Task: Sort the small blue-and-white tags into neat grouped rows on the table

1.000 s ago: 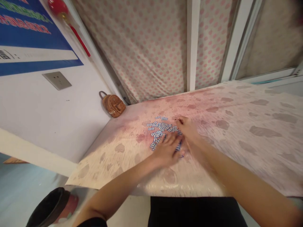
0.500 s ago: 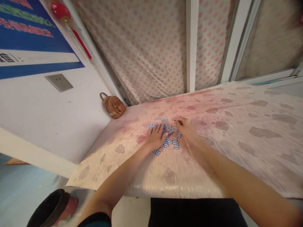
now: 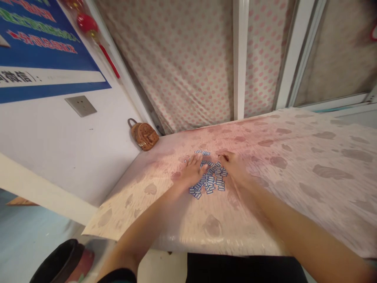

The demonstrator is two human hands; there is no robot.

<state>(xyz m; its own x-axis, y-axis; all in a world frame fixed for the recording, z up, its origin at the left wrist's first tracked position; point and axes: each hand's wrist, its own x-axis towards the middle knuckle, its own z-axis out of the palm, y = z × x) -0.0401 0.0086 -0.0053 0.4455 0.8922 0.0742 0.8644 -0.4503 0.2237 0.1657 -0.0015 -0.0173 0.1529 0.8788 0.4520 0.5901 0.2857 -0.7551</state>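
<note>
A loose heap of small flat pieces [image 3: 210, 181], white with blue edges and stripes, lies on the patterned tablecloth. My left hand [image 3: 193, 171] rests palm down over the left side of the heap, fingers stretched out and apart, hiding some pieces. Just right of the heap, my right hand [image 3: 231, 163] is closed with its fingers curled together. Whatever those fingers hold, if anything, is hidden. A few pieces [image 3: 202, 152] lie apart from the heap, beyond my left fingertips.
A small brown backpack-shaped bag [image 3: 144, 135] stands against the wall at the table's far left corner. Dotted curtains [image 3: 191, 70] hang behind the table [image 3: 294, 188]. A dark-rimmed bin [image 3: 63, 261] is on the floor at lower left. A wall socket [image 3: 81, 106] is above the table.
Under my left hand the pieces have shifted toward me and bunched closer together. My left hand has slid slightly. My right hand stays closed at the heap's right side. The camera view has tilted slightly.
</note>
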